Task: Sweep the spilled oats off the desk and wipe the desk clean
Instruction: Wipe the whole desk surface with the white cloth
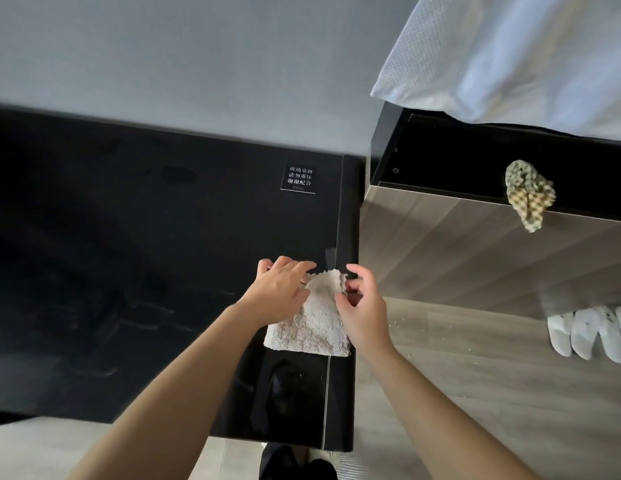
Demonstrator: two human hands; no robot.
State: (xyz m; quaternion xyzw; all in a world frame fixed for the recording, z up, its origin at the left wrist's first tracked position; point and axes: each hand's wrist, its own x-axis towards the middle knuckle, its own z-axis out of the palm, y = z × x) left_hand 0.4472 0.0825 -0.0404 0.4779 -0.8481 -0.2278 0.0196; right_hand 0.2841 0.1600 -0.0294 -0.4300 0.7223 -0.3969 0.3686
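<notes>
The pale cloth [314, 323] lay at the right end of the black tabletop [129, 237], close to its edge. I saw my left hand [285, 289] resting on the cloth's upper left part, its fingers spread and almost straight. My right hand [362, 313] pinched the cloth's upper right border, fingers curled on it. A small label [298, 180] sat farther back on the tabletop. Pale specks [410, 356] lay on the wooden floor [475, 375] beside it, near white slippers [589, 334].
</notes>
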